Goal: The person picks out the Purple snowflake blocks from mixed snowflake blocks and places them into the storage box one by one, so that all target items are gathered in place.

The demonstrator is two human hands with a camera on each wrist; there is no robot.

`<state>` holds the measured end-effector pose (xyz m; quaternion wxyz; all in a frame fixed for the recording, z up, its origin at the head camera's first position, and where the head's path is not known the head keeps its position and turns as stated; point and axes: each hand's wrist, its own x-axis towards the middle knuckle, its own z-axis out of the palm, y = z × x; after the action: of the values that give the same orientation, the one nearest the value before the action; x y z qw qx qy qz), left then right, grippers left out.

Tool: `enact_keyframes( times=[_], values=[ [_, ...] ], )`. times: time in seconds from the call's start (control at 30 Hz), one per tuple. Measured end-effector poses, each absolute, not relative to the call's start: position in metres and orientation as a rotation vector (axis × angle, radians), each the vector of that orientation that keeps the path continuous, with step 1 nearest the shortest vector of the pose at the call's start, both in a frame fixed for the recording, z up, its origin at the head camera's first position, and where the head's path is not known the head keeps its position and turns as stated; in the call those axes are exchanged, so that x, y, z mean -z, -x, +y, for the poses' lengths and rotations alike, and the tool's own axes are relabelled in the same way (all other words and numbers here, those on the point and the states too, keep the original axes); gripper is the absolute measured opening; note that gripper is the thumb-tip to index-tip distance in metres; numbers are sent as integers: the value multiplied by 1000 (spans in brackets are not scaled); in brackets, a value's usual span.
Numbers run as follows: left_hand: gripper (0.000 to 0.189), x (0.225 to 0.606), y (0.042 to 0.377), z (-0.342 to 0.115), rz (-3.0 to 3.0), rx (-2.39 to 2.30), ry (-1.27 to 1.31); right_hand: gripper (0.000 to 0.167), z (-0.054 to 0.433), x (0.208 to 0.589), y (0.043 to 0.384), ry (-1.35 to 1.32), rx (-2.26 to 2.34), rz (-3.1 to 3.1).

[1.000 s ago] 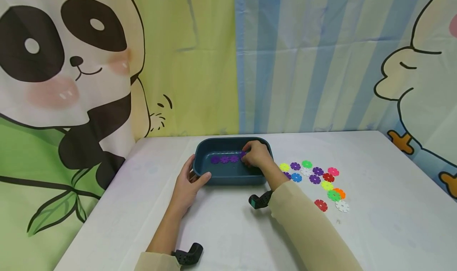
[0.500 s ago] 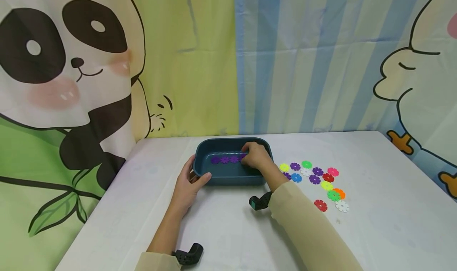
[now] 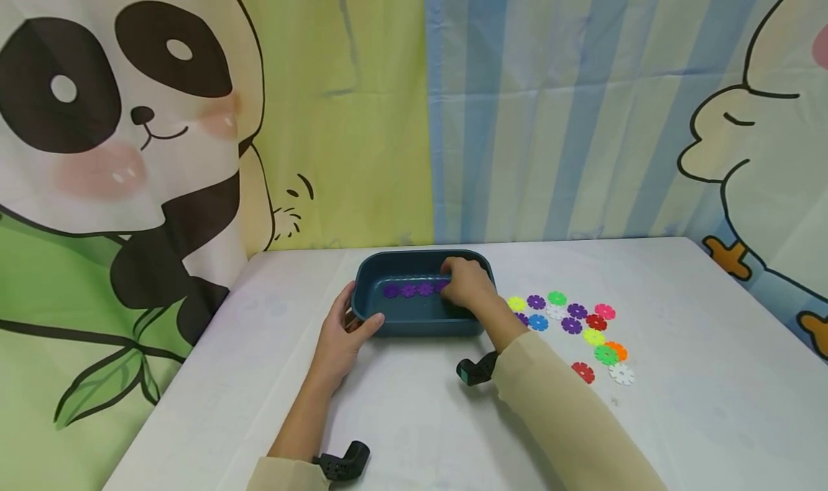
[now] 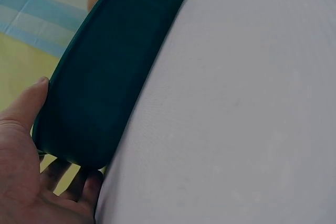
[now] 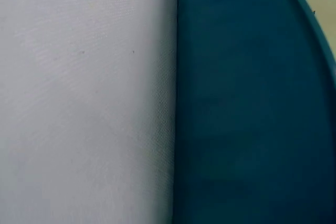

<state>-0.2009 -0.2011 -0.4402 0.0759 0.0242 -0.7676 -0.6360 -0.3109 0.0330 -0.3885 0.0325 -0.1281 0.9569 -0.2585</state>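
The left hand grips a tub of purple discs; the right hand curls inside, its grasp hidden.

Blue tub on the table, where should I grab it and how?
I'd take the blue tub by its short left end, coming from the left, as the left hand does: thumb on the near corner, other fingers at the end. That end looks best: it's short, its rim gives an edge to hold, and the right hand is busy at the other end.
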Motion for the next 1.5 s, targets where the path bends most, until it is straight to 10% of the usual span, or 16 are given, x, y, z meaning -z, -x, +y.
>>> enact_keyframes(
  times=[1.5],
  values=[
    [87, 440, 200, -201, -2299, 1918, -63, 35, 77, 366, 255, 647, 1319, 2906]
  ],
)
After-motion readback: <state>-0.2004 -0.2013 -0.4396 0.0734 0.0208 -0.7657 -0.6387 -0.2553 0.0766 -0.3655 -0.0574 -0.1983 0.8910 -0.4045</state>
